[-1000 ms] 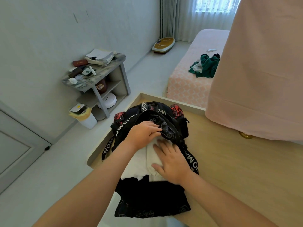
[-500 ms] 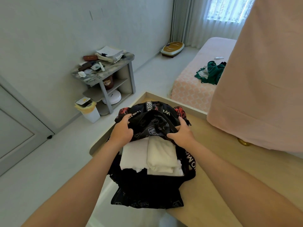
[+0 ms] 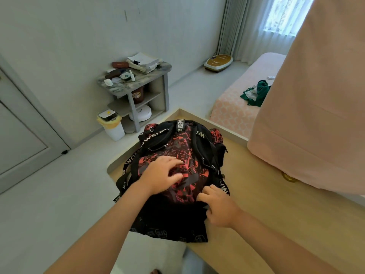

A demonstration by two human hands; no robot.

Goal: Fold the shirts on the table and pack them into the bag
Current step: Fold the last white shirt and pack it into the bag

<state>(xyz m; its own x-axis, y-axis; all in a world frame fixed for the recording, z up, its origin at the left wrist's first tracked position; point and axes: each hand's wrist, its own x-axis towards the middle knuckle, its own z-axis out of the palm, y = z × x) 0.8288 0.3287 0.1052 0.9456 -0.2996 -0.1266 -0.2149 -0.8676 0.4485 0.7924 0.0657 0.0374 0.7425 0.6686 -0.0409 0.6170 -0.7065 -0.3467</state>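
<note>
A black backpack (image 3: 183, 147) with a red print and white-lettered straps lies on the corner of the light wooden table (image 3: 256, 214). Its front flap is down over the opening, so no folded white shirts show. My left hand (image 3: 164, 175) lies flat on the red printed panel, fingers spread. My right hand (image 3: 217, 204) is at the flap's near right edge with its fingers curled onto the fabric; whether it pinches the edge or a zip pull is unclear.
A large pink cloth (image 3: 308, 115) hangs over the table's right side, a gold knob (image 3: 288, 177) below it. Beyond are a pink bed (image 3: 235, 109) with green clothes (image 3: 256, 93), a cluttered grey shelf unit (image 3: 136, 84), a small white bin (image 3: 112, 123) and a door (image 3: 21, 139).
The bag's flap has been pulled down over the folded white shirts, hiding them. My left hand moved onto the flap's top and my right hand dropped to its near right edge.
</note>
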